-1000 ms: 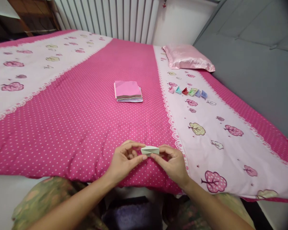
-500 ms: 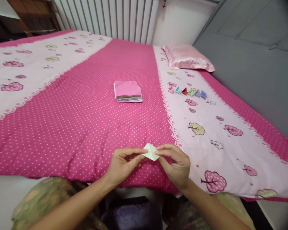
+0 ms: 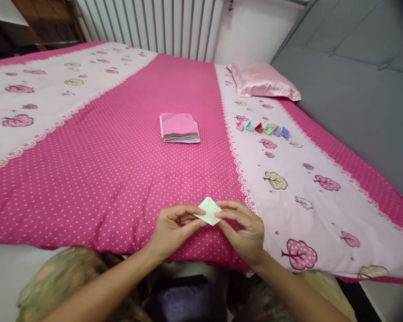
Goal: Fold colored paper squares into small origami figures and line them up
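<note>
Both my hands pinch a small pale green folded paper (image 3: 208, 210) just above the near edge of the bed. My left hand (image 3: 174, 230) grips its left corner between thumb and fingers. My right hand (image 3: 245, 230) grips its right corner the same way. The paper stands as a small diamond shape between my fingertips. Farther up the bed lies a stack of coloured paper sheets (image 3: 179, 127) with a pink sheet on top. To its right, a row of several small folded paper pieces (image 3: 262, 128) in pink, teal, red, green and blue sits on the pale strip of the cover.
The bed cover (image 3: 114, 170) is bright pink with white dots, with pale tree-patterned bands on both sides. A shiny pink pillow (image 3: 262, 80) lies at the far right by the grey padded headboard (image 3: 356, 89). A white radiator (image 3: 154, 24) lines the far wall.
The paper went from a flat narrow strip held level to an opened diamond shape, lifted slightly. My hands stayed at the bed's near edge, fingers shifting along its corners.
</note>
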`<state>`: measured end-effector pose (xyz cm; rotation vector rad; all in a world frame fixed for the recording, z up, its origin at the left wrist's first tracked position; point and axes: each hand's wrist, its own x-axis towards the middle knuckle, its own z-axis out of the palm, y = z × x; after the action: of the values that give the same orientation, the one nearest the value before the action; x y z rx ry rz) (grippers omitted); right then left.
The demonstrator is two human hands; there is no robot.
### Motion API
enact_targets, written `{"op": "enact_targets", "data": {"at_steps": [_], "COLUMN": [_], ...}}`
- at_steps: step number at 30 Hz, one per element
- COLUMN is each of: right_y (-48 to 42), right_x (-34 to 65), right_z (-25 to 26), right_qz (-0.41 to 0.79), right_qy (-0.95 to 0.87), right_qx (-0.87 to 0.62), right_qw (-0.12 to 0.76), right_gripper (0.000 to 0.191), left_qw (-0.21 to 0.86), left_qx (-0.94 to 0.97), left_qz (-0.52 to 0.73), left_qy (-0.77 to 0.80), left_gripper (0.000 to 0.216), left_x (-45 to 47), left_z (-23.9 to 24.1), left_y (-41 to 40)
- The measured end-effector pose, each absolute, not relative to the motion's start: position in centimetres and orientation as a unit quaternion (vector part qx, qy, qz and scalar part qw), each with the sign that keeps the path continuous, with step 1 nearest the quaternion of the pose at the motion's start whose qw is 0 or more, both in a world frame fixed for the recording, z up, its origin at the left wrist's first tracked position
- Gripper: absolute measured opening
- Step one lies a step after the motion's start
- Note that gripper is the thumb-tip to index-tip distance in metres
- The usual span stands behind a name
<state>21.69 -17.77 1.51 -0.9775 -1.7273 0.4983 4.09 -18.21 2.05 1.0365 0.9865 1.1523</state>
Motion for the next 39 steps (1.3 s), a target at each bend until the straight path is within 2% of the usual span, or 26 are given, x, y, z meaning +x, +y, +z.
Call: {"op": "enact_targets", "data": {"at_steps": [6,10,15,25,31,35,39], "right_y": [-18.1,-18.7,-19.2,-19.3,-18.9,-18.6,-18.4], "right_x": [21.2,20.7,20.0,19.8,19.9,20.0,20.1], "right_z": [1.6,1.3,0.9,0.6,0.7,0.9,0.9], "right_qz": [0.258,0.351,0.449,0.486,0.499,0.535,0.577], "right_qy": [-0.687,-0.624,-0.548,-0.49,-0.477,-0.491,-0.486], "right_qx": [-0.446,-0.475,-0.47,-0.482,-0.49,-0.487,-0.469], "right_qw": [0.513,0.512,0.527,0.54,0.532,0.485,0.46], "right_gripper": [0.008,0.001,0.008,0.018,0.025,0.027,0.028], "left_qw": [0.566,0.591,0.614,0.661,0.673,0.689,0.658], "left_qx": [0.452,0.404,0.358,0.326,0.357,0.369,0.4], "left_qz": [0.505,0.512,0.51,0.496,0.455,0.418,0.417], "left_qy": [0.47,0.475,0.484,0.459,0.461,0.463,0.483], "left_gripper": [0.005,0.013,0.02,0.029,0.042,0.032,0.019], "left_x": [4.2,4.5,4.8,4.9,4.6,4.5,4.4], "left_z": [2.3,2.3,2.2,2.4,2.2,1.8,1.8], "left_y": [-18.3,-18.4,-18.6,-18.6,-18.2,-18.0,-18.0]}}
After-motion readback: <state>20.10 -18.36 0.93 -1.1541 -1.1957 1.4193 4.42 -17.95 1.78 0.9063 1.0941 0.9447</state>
